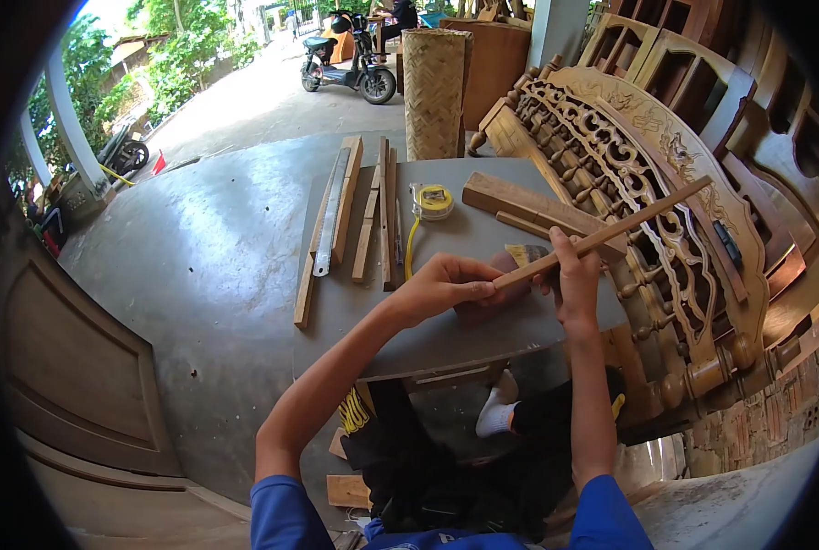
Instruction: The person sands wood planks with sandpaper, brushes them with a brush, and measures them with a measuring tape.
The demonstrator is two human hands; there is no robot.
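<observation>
A long thin wooden strip [643, 215] slants up to the right above the grey table [354, 344]. My left hand [450, 286] pinches its lower end. Farther along, my right hand [574, 280] is closed round the strip from below. Under the hands lie a brush [525, 254] with pale bristles and a reddish-brown block [487, 307], partly hidden by my fingers. Beyond my left hand sits a yellow tape measure [434, 202] with its tape drawn out. A steel ruler [332, 211] rests on wooden strips [304, 298] at the table's left.
A thick wooden beam [528, 203] lies at the table's back right. Carved wooden panels [670, 156] lean close by on the right. A woven roll [432, 96] stands behind the table. Farther off are a scooter [350, 69] and a seated person [400, 16].
</observation>
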